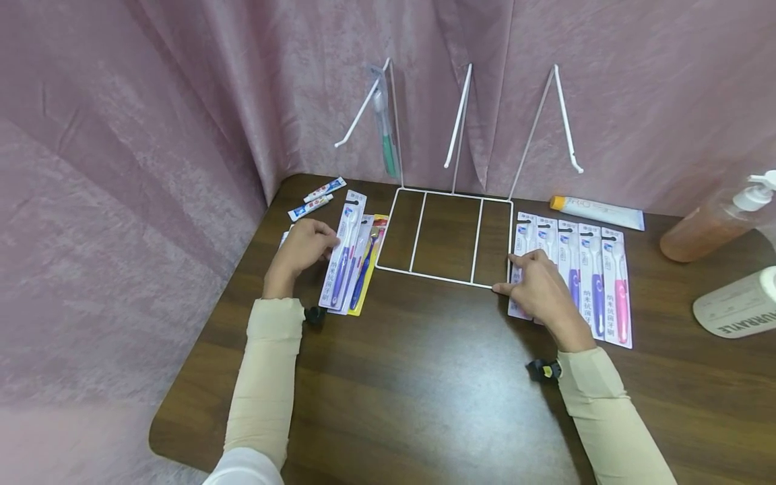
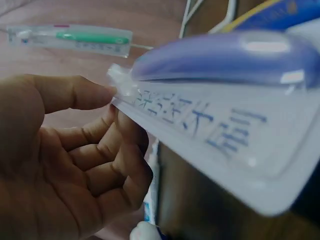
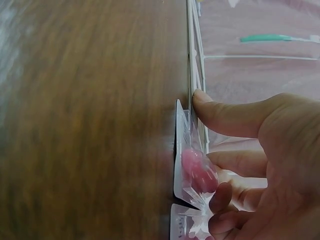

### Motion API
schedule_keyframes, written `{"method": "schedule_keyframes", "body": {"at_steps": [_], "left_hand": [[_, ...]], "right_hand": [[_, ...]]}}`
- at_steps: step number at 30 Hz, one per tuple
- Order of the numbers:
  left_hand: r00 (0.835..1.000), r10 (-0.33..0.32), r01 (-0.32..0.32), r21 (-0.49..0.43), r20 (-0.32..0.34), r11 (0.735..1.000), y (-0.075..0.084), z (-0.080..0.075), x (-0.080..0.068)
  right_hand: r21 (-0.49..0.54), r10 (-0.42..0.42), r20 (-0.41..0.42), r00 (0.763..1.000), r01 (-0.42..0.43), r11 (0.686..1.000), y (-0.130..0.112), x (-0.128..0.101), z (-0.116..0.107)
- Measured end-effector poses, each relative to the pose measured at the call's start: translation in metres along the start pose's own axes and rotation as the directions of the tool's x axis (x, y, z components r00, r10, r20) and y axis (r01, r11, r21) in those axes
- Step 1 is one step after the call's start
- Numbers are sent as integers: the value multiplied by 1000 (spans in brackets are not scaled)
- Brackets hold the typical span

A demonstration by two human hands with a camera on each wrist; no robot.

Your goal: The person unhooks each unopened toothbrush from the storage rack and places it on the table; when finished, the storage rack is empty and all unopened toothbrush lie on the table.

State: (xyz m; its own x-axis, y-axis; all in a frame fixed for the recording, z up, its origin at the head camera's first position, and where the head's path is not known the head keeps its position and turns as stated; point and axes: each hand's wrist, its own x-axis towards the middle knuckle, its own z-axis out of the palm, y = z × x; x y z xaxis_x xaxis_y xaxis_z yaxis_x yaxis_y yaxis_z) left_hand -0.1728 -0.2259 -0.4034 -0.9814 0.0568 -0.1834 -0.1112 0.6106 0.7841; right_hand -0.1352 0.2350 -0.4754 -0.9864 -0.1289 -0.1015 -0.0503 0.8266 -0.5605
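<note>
While left hand (image 1: 301, 250) pinches toothbrush pack (image 1: 343, 250), right hand (image 1: 541, 289) rests

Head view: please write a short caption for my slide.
Left hand pinches a purple toothbrush pack; right hand rests by the white wire rack.

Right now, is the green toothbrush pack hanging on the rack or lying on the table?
Hanging: the green toothbrush pack dangles from the white rack's left hook, above the table.

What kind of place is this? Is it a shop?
Probably a pretend shop corner, not a real store. A white wire display rack stands on a brown table, packaged toothbrushes lie in rows beside it, and pink cloth hangs all around like a curtain.
</note>
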Motion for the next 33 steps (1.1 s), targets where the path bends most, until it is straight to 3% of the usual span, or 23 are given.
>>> {"method": "schedule_keyframes", "body": {"at_steps": [15,21,27,29,33], "left_hand": [[994,-93,94,-1,49,996,-20,-1,5],[994,-88,88,1,58,996,-21,1,5],[996,-77,72,105,44,992,-25,3,7],[997,-75,69,158,31,985,-34,4,13],[996,-87,81,217,18,973,-37,7,13]], "right_hand": [[-2,12,17,1000,-12,1000,0,0,0],[6,20,33,999,-20,1000,-7,-4,-5],[21,43,56,997,-44,999,-25,-14,-17],[25,40,59,997,-41,999,-29,-16,-19],[30,31,29,999,-32,999,-22,-12,-14]]}}
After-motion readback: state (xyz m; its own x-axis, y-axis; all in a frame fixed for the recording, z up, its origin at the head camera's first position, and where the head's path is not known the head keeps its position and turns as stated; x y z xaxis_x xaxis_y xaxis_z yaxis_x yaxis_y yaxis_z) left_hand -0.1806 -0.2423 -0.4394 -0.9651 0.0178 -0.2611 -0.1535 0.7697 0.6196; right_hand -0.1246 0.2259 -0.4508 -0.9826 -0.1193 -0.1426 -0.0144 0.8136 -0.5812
